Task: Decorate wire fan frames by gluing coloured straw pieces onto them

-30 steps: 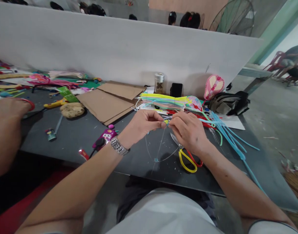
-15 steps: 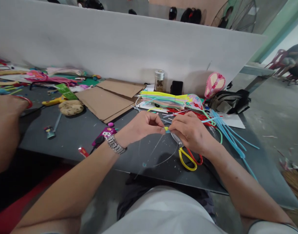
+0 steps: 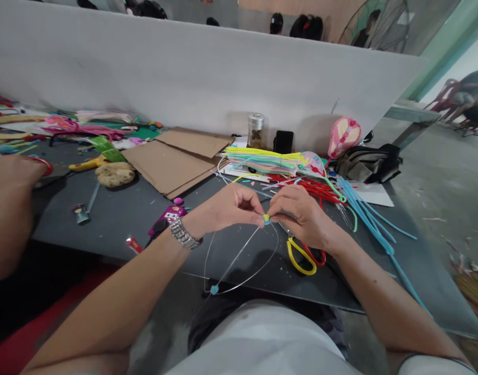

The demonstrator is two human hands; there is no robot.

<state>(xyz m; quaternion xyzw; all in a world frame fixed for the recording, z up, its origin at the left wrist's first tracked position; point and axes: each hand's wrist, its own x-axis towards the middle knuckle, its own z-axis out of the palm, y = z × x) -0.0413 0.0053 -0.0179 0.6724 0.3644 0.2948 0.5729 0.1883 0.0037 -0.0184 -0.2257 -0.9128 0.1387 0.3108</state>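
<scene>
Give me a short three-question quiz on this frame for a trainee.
1. Which wrist wears the metal watch, left or right?
2. True or false: the right hand is gripping the scissors.
3. Fill the gap: the bead on the wire loop is ____.

Key:
1. Left.
2. False: the scissors lie on the table below the hand.
3. Blue.
</scene>
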